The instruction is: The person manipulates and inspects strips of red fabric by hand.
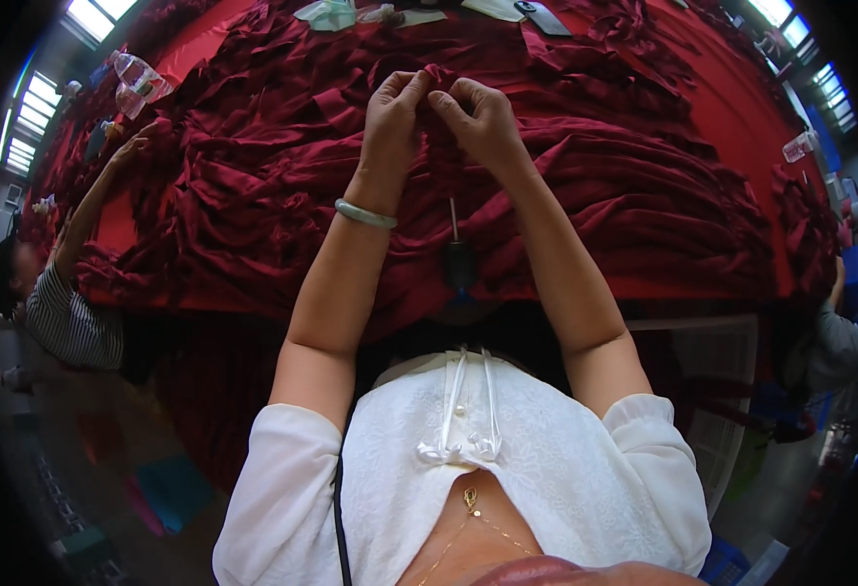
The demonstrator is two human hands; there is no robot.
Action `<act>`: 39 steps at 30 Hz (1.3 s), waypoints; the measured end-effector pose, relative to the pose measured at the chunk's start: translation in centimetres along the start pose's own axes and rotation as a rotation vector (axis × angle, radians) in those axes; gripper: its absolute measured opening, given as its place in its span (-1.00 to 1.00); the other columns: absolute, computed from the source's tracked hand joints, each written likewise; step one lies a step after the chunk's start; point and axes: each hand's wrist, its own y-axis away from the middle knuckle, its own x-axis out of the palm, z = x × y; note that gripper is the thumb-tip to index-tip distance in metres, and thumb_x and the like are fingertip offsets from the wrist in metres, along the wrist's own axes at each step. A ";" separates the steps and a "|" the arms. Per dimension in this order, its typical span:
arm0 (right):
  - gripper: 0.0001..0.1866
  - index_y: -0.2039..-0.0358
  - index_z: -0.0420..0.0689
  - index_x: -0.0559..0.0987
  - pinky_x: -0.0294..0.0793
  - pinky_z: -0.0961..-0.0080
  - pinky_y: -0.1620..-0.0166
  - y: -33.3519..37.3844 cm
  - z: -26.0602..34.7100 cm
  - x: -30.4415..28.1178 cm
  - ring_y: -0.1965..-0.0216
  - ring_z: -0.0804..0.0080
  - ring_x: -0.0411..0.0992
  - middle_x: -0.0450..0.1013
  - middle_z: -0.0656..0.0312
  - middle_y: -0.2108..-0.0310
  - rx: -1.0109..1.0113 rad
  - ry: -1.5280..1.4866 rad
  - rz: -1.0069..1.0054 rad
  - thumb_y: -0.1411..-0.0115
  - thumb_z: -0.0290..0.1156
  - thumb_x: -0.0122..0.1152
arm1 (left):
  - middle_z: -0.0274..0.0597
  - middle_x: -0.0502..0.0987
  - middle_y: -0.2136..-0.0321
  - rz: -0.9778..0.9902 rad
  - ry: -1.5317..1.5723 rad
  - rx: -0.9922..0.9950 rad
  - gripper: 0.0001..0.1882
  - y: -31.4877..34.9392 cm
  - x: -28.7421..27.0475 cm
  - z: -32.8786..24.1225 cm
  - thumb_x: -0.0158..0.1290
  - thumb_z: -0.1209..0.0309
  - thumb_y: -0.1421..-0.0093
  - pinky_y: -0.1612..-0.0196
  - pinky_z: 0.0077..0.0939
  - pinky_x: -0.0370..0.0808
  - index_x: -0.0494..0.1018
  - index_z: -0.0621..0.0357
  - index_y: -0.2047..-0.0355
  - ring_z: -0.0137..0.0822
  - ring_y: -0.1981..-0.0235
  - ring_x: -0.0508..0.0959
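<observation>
Over the table, my left hand (395, 115) and my right hand (485, 125) are raised close together, fingertips almost meeting. Both pinch a bit of dark red cloth (435, 74) between thumb and fingers; a narrow length of it hangs down between my wrists. Heaps of the same dark red cloth (282, 186) spread in folds and strips around my hands. Below them, at the table's near edge, a tool with a black handle (459, 262) and a thin metal shaft stands pointing away from me. Its base is hard to make out.
Bright red covering (732, 88) shows on the table. At far left lie clear plastic bottles (142, 84); another bottle (798, 147) is at right. A phone (544, 18) lies at the back. A person in a striped shirt (69, 317) reaches in from the left; a grey sleeve (833, 347) shows at right.
</observation>
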 end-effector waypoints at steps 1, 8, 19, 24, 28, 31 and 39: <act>-0.71 0.59 -0.25 0.43 0.21 0.57 0.58 -0.1 0.0 0.0 0.63 0.69 0.21 0.30 0.27 0.73 0.003 0.001 -0.001 -0.15 -0.32 0.17 | -0.37 0.49 0.48 0.000 0.001 -0.003 -0.91 0.4 0.1 0.5 0.01 0.41 -0.26 0.44 -0.72 0.42 0.42 0.15 0.37 -0.59 0.50 0.45; -0.77 0.50 -0.22 0.43 0.11 0.75 0.56 2.5 -0.3 1.2 0.58 0.81 0.15 0.28 0.49 0.65 -0.027 -0.074 -0.037 -0.20 -0.34 0.14 | -0.47 0.39 0.60 -0.037 0.088 0.024 -0.92 4.8 -1.2 2.5 -0.04 0.44 -0.28 0.61 -0.82 0.25 0.38 0.09 0.38 -0.69 0.65 0.30; -0.70 0.44 -0.20 0.50 0.28 0.74 0.45 -0.5 1.0 -0.3 0.54 0.75 0.27 0.39 0.39 0.58 -0.016 -0.029 -0.117 -0.28 -0.21 0.06 | -0.48 0.42 0.54 -0.030 -0.202 0.145 -0.85 1.0 -0.7 -0.7 -0.03 0.38 -0.29 0.52 -0.85 0.27 0.46 0.18 0.27 -0.71 0.53 0.34; -0.72 0.44 -0.20 0.50 0.23 0.74 0.50 -2.3 -0.8 0.2 0.56 0.76 0.24 0.37 0.40 0.61 -0.127 0.057 -0.183 -0.27 -0.25 0.08 | -0.54 0.44 0.51 0.148 -0.099 0.009 -0.81 2.1 -0.2 1.7 -0.07 0.36 -0.31 0.51 -0.84 0.24 0.48 0.20 0.32 -0.74 0.54 0.31; -0.77 0.45 -0.20 0.48 0.18 0.75 0.53 0.0 0.3 0.8 0.57 0.79 0.20 0.34 0.44 0.61 -0.045 0.045 0.001 -0.25 -0.32 0.10 | -0.51 0.42 0.56 0.041 -0.386 0.076 -0.77 5.4 -0.6 1.3 -0.07 0.32 -0.31 0.57 -0.76 0.25 0.49 0.18 0.38 -0.70 0.61 0.29; -0.81 0.43 -0.21 0.49 0.21 0.77 0.49 1.3 -0.3 0.8 0.53 0.80 0.22 0.35 0.46 0.59 0.022 -0.085 0.026 -0.24 -0.35 0.12 | -0.40 0.46 0.56 0.056 -0.704 0.173 -0.75 5.4 -0.9 0.5 -0.05 0.29 -0.29 0.56 -0.71 0.29 0.50 0.19 0.39 -0.64 0.62 0.35; -0.81 0.36 -0.26 0.53 0.29 0.78 0.44 1.7 1.1 0.1 0.49 0.78 0.30 0.44 0.40 0.52 0.147 -0.104 0.094 -0.23 -0.36 0.14 | -0.33 0.53 0.45 -0.064 -0.551 0.232 -0.78 2.5 -1.2 -0.7 -0.03 0.34 -0.28 0.41 -0.72 0.41 0.51 0.23 0.26 -0.57 0.46 0.49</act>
